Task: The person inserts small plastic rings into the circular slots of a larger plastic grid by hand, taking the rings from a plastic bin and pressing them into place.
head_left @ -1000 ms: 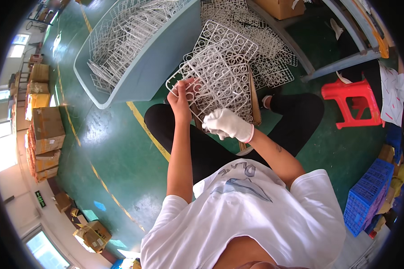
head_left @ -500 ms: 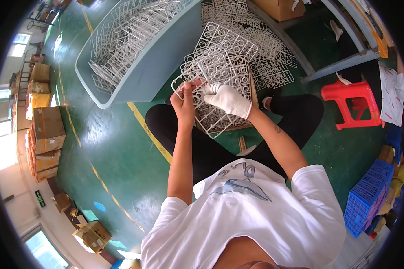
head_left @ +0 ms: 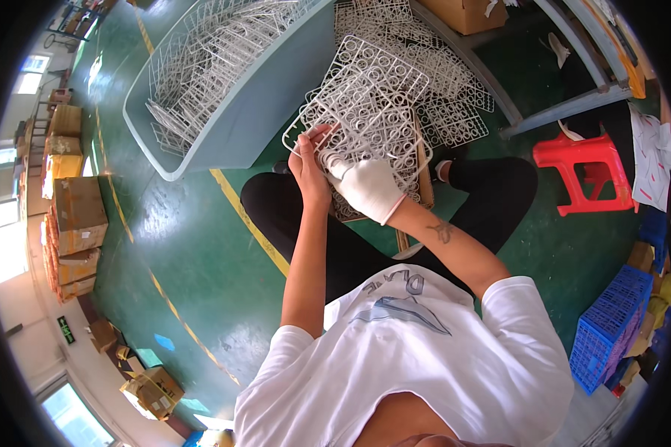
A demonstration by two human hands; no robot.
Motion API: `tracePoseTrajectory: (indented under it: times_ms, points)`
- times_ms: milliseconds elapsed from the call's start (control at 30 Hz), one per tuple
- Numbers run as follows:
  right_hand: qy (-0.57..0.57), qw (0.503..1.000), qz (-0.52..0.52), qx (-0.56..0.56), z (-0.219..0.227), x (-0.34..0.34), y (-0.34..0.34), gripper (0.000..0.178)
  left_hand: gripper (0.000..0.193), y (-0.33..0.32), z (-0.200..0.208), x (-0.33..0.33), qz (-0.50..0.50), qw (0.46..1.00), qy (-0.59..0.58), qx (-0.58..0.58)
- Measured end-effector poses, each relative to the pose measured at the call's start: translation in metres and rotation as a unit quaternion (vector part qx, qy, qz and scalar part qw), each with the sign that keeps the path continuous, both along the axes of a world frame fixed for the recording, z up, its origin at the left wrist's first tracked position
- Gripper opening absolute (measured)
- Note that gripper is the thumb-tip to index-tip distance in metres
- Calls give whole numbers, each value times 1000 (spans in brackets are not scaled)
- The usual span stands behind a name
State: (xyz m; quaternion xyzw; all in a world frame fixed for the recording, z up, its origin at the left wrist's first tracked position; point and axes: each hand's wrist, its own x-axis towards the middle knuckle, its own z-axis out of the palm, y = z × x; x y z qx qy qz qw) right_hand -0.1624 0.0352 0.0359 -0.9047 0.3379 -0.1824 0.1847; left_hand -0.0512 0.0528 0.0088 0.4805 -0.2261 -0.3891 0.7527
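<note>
I hold a white plastic grid of small rings (head_left: 365,112) in front of me with both hands. My left hand (head_left: 309,167), bare, grips its near left edge. My right hand (head_left: 365,186), in a white glove, clasps the grid's lower edge right beside the left. Under the grid, several more white grids (head_left: 455,112) lie piled on the green floor ahead of my knees. I sit with legs in black trousers spread either side of the pile.
A large grey-blue tub (head_left: 253,112) full of white grids stands at the left front. A red plastic stool (head_left: 581,175) is to my right, a blue crate (head_left: 608,328) at the right rear. Cardboard boxes (head_left: 71,216) are stacked along the left wall. A yellow floor line (head_left: 250,223) runs by.
My gloved right hand has slid from the grid's upper part down to its lower edge beside the left hand. The grid now stands higher and more spread out in front of me.
</note>
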Motion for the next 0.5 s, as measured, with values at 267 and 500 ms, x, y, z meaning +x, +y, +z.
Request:
tracePoseTrajectory:
  times_ms: [267, 500]
  points:
    - [-311, 893, -88, 313, -53, 21, 11, 25, 50, -2, -3, -8, 25, 991, -130, 13]
    - [-324, 696, -40, 639, -14, -7, -5, 20, 45, 5, -6, -4, -22, 986, -166, -15]
